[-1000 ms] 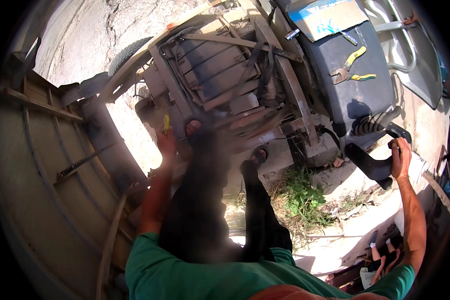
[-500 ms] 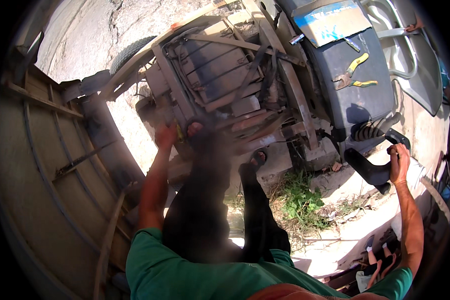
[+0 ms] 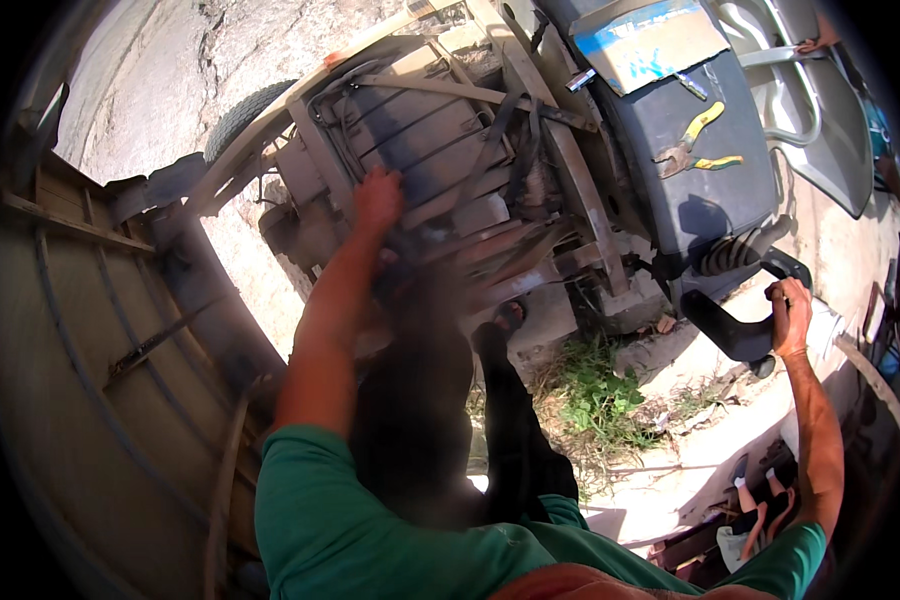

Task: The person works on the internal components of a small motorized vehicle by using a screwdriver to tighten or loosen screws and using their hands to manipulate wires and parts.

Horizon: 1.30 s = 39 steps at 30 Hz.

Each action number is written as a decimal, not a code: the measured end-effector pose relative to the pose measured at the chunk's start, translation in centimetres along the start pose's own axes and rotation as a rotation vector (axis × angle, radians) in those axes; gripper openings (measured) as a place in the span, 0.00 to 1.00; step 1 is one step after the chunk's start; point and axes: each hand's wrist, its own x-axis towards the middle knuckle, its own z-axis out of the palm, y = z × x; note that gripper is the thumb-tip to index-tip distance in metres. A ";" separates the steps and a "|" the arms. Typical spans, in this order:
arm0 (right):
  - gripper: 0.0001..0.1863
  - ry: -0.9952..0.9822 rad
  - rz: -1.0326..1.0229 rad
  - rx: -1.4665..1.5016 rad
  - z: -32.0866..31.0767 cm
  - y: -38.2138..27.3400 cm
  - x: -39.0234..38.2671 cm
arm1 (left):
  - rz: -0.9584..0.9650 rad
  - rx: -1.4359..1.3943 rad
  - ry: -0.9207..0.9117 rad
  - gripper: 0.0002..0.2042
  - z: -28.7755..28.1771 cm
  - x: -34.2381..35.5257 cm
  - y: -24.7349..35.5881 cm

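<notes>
My left hand [image 3: 378, 203] is over the dusty metal frame [image 3: 320, 165], at the near edge of a dark ribbed panel [image 3: 405, 130] set inside it. Its fingers look curled together, and whatever they hold, if anything, is hidden. Far to the right, my right hand [image 3: 792, 315] is closed around a black curved handle [image 3: 727, 328] beside a dark padded seat [image 3: 685, 190]. Yellow-handled pliers [image 3: 692, 147] lie on this seat, below a torn piece of cardboard [image 3: 650, 42].
A ribbed metal panel [image 3: 100, 340] rises on the left. A tyre [image 3: 242, 120] shows behind the frame. Grass [image 3: 600, 400] grows near my sandalled foot [image 3: 511, 316]. A grey chair [image 3: 825, 130] stands at the far right. Another person's legs [image 3: 745, 495] show at lower right.
My left hand has moved up and to the right, from the frame's near left side to the ribbed panel. My right hand keeps its hold on the black handle.
</notes>
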 end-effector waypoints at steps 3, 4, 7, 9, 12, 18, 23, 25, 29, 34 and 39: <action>0.12 0.008 -0.015 0.007 -0.1 -0.1 0.0 | 0.004 0.003 0.004 0.08 0.8 0.7 -0.2; 0.12 0.012 -0.021 0.008 -0.2 -0.1 0.1 | 0.022 -0.009 0.013 0.08 1.0 0.8 -0.5; 0.11 0.024 -0.053 0.015 -0.3 -0.3 0.2 | 0.057 -0.011 0.010 0.07 1.0 1.0 -1.2; 0.10 0.009 -0.061 0.024 -0.1 -0.6 0.7 | 0.063 -0.015 -0.002 0.06 0.8 0.6 -2.0; 0.10 0.016 -0.060 0.028 -0.4 -0.3 0.3 | 0.097 -0.044 -0.005 0.06 0.5 1.3 -1.8; 0.10 0.022 -0.051 0.047 -0.4 -0.4 0.2 | 0.132 -0.019 -0.013 0.07 -0.3 1.2 -1.1; 0.09 0.020 -0.045 0.075 -0.4 -0.5 0.3 | 0.141 0.001 -0.019 0.07 0.2 1.3 -1.4; 0.10 0.018 -0.041 0.083 -0.4 -0.5 0.3 | 0.146 0.017 -0.030 0.07 0.3 1.4 -1.3; 0.10 0.028 -0.040 0.068 -0.2 -0.3 0.2 | 0.132 0.030 -0.063 0.07 0.3 1.6 -0.9; 0.10 0.028 -0.044 0.070 -0.4 -0.5 0.3 | 0.058 -0.015 -0.084 0.08 0.8 2.0 -1.4; 0.10 0.024 -0.027 0.065 -0.3 -0.6 0.3 | 0.026 -0.045 -0.068 0.09 0.9 1.9 -1.5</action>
